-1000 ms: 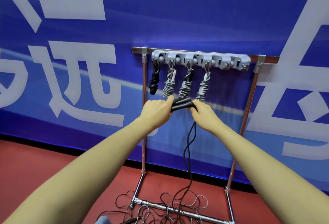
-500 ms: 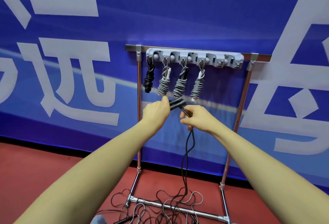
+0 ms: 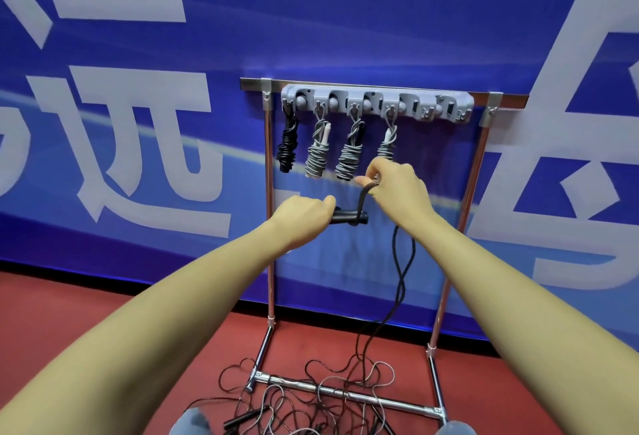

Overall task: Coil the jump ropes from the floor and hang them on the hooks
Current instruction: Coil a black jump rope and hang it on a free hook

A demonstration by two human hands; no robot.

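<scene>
Blue banner backs a metal rack. Below its hook strip, the left hand grips black handles; the right hand pinches the rope trailing to the floor.

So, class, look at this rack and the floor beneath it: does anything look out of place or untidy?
Yes. A tangle of loose black and grey ropes sprawls over the red floor and across the chrome rack's base bar, uncoiled, while four coiled rope bundles hang neatly from the grey hook strip.
</scene>
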